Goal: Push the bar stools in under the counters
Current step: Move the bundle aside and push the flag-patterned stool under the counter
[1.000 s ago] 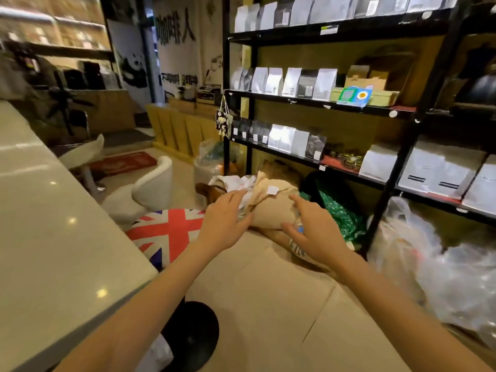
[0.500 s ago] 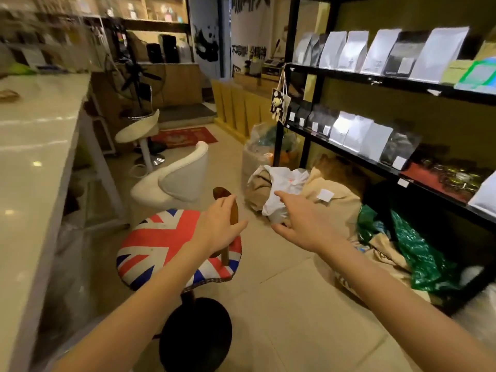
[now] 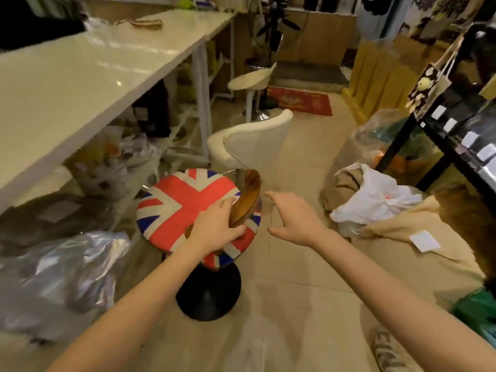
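Note:
A bar stool with a Union Jack seat [image 3: 185, 208] and a black round base [image 3: 209, 294] stands on the floor just outside the white counter [image 3: 80, 76]. Its low wooden backrest [image 3: 247, 200] rises at the seat's right edge. My left hand [image 3: 214, 226] grips that backrest near its lower end. My right hand [image 3: 292, 218] hovers open just right of the backrest, touching nothing. Behind it stand a white bar stool [image 3: 252, 140] and, farther back, another white stool [image 3: 252, 81], both beside the counter.
Plastic bags and clutter [image 3: 59, 267] fill the space under the counter. Sacks and a white plastic bag [image 3: 375, 200] lie on the floor at the right, below black shelving [image 3: 456, 135]. A red mat [image 3: 303, 102] lies farther down the aisle.
My view swung left and down from the shelves to the counter and stools. My left hand came down onto the flag stool's backrest and took hold; my right hand moved beside it.

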Action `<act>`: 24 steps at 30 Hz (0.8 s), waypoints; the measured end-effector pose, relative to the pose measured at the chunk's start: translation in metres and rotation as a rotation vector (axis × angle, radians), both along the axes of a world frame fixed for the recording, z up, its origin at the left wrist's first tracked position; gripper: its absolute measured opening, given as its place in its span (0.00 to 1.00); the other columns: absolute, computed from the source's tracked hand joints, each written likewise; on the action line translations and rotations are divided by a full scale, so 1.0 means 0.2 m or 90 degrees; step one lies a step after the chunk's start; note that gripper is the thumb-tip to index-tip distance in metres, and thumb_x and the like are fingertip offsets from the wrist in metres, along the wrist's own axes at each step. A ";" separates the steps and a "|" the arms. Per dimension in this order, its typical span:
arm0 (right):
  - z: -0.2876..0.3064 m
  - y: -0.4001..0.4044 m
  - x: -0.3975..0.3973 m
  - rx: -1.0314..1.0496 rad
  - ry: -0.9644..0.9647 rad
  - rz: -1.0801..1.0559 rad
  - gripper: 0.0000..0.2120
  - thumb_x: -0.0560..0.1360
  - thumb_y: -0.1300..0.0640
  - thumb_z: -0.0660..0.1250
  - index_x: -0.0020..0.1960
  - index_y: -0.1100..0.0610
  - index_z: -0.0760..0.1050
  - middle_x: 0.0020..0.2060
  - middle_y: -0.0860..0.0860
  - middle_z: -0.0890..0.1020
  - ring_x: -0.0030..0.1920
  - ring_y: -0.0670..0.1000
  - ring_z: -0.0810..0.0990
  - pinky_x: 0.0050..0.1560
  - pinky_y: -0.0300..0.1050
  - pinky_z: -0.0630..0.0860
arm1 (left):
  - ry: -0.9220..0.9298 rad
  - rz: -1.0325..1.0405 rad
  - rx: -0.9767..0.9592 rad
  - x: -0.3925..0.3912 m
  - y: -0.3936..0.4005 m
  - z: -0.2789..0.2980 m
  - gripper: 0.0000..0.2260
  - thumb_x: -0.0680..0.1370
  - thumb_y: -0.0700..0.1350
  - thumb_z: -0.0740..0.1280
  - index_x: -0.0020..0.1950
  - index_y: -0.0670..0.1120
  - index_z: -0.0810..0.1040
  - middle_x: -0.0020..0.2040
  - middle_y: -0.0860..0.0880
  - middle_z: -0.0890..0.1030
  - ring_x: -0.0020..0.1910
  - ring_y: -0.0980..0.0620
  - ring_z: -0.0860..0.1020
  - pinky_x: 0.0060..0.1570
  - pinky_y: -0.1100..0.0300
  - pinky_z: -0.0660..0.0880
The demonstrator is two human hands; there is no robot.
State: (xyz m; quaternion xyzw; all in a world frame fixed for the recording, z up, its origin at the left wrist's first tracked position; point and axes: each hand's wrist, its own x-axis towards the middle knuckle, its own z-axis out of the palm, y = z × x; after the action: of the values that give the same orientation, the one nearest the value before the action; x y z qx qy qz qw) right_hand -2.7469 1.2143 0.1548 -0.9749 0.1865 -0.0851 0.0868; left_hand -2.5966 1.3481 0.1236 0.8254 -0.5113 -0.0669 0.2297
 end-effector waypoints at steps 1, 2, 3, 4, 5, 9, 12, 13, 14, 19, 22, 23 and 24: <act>-0.02 -0.04 0.02 -0.001 -0.004 0.025 0.33 0.67 0.48 0.70 0.68 0.56 0.64 0.61 0.56 0.76 0.61 0.58 0.72 0.58 0.52 0.71 | -0.008 0.022 0.016 -0.01 -0.01 -0.01 0.33 0.71 0.57 0.68 0.71 0.47 0.62 0.65 0.45 0.72 0.61 0.46 0.73 0.54 0.53 0.71; -0.04 -0.08 0.05 -0.001 -0.004 0.054 0.34 0.67 0.47 0.70 0.68 0.56 0.64 0.60 0.56 0.76 0.60 0.58 0.72 0.58 0.51 0.71 | -0.018 0.043 0.033 -0.01 -0.02 -0.03 0.34 0.71 0.58 0.68 0.72 0.47 0.61 0.66 0.45 0.72 0.61 0.46 0.72 0.55 0.52 0.72; -0.06 -0.11 0.09 0.001 -0.002 0.086 0.34 0.66 0.47 0.71 0.68 0.56 0.65 0.60 0.55 0.76 0.60 0.57 0.72 0.58 0.50 0.69 | -0.027 0.064 0.044 -0.02 -0.03 -0.05 0.35 0.70 0.59 0.68 0.72 0.46 0.60 0.66 0.45 0.72 0.62 0.46 0.72 0.56 0.51 0.72; -0.09 -0.15 0.12 0.000 0.005 0.117 0.35 0.65 0.48 0.72 0.68 0.56 0.65 0.60 0.55 0.76 0.60 0.56 0.72 0.58 0.48 0.68 | -0.030 0.082 0.049 -0.02 -0.04 -0.06 0.36 0.70 0.60 0.68 0.72 0.46 0.60 0.66 0.45 0.72 0.61 0.46 0.72 0.57 0.51 0.72; -0.11 -0.18 0.16 -0.004 0.017 0.145 0.36 0.63 0.48 0.73 0.68 0.56 0.65 0.61 0.54 0.75 0.61 0.56 0.71 0.59 0.48 0.68 | -0.030 0.095 0.051 -0.01 -0.06 -0.08 0.36 0.69 0.60 0.68 0.72 0.46 0.60 0.66 0.45 0.72 0.61 0.46 0.72 0.57 0.51 0.71; -0.22 -0.31 0.31 -0.053 0.064 0.245 0.42 0.62 0.47 0.74 0.70 0.56 0.61 0.66 0.53 0.70 0.66 0.54 0.67 0.64 0.50 0.66 | -0.050 0.130 0.088 0.00 -0.12 -0.14 0.36 0.70 0.63 0.66 0.71 0.47 0.61 0.66 0.46 0.72 0.61 0.47 0.72 0.57 0.52 0.71; -0.29 -0.39 0.41 -0.073 0.084 0.310 0.43 0.61 0.46 0.74 0.71 0.56 0.61 0.68 0.53 0.68 0.68 0.54 0.64 0.66 0.50 0.62 | -0.081 0.152 0.111 0.00 -0.16 -0.19 0.34 0.71 0.65 0.64 0.70 0.48 0.63 0.65 0.47 0.74 0.61 0.48 0.73 0.58 0.52 0.70; -0.30 -0.41 0.45 -0.079 0.088 0.331 0.42 0.61 0.46 0.74 0.70 0.55 0.61 0.69 0.53 0.67 0.69 0.54 0.63 0.66 0.50 0.60 | -0.088 0.158 0.109 0.00 -0.17 -0.21 0.32 0.71 0.65 0.63 0.69 0.48 0.64 0.64 0.48 0.75 0.60 0.48 0.73 0.58 0.52 0.70; -0.31 -0.43 0.49 -0.089 0.093 0.354 0.42 0.61 0.46 0.73 0.70 0.55 0.62 0.69 0.53 0.67 0.69 0.54 0.62 0.67 0.50 0.59 | -0.096 0.163 0.106 0.01 -0.18 -0.22 0.31 0.71 0.64 0.63 0.69 0.49 0.65 0.63 0.48 0.76 0.59 0.49 0.74 0.58 0.53 0.71; -0.35 -0.48 0.64 -0.136 0.148 0.486 0.35 0.62 0.43 0.71 0.65 0.54 0.68 0.63 0.52 0.74 0.66 0.55 0.67 0.70 0.53 0.53 | -0.114 0.196 0.126 0.01 -0.18 -0.22 0.26 0.72 0.66 0.61 0.61 0.49 0.71 0.55 0.50 0.80 0.52 0.50 0.77 0.51 0.55 0.71; -0.34 -0.48 0.71 -0.123 0.162 0.548 0.29 0.62 0.41 0.70 0.58 0.54 0.71 0.52 0.52 0.79 0.55 0.55 0.75 0.62 0.52 0.63 | -0.107 0.233 0.133 0.00 -0.20 -0.22 0.25 0.72 0.68 0.59 0.55 0.49 0.74 0.49 0.50 0.81 0.46 0.51 0.79 0.44 0.57 0.73; -0.34 -0.48 0.73 -0.124 0.164 0.570 0.28 0.62 0.41 0.70 0.56 0.54 0.71 0.50 0.52 0.80 0.52 0.55 0.76 0.57 0.51 0.66 | -0.107 0.247 0.134 0.00 -0.21 -0.22 0.24 0.72 0.68 0.58 0.52 0.49 0.75 0.46 0.50 0.82 0.43 0.51 0.79 0.42 0.58 0.73; -0.33 -0.49 0.74 -0.127 0.165 0.591 0.28 0.62 0.41 0.70 0.55 0.55 0.71 0.48 0.52 0.80 0.49 0.55 0.77 0.52 0.50 0.68 | -0.107 0.262 0.136 0.00 -0.22 -0.23 0.24 0.72 0.69 0.58 0.50 0.49 0.75 0.44 0.51 0.82 0.41 0.52 0.78 0.39 0.59 0.73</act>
State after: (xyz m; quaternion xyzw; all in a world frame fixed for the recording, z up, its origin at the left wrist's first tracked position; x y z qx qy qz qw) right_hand -2.5983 1.1169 0.0879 -0.9613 -0.2673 0.0672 -0.0022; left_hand -2.5958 1.3049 0.0785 0.9345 -0.3397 -0.0038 0.1065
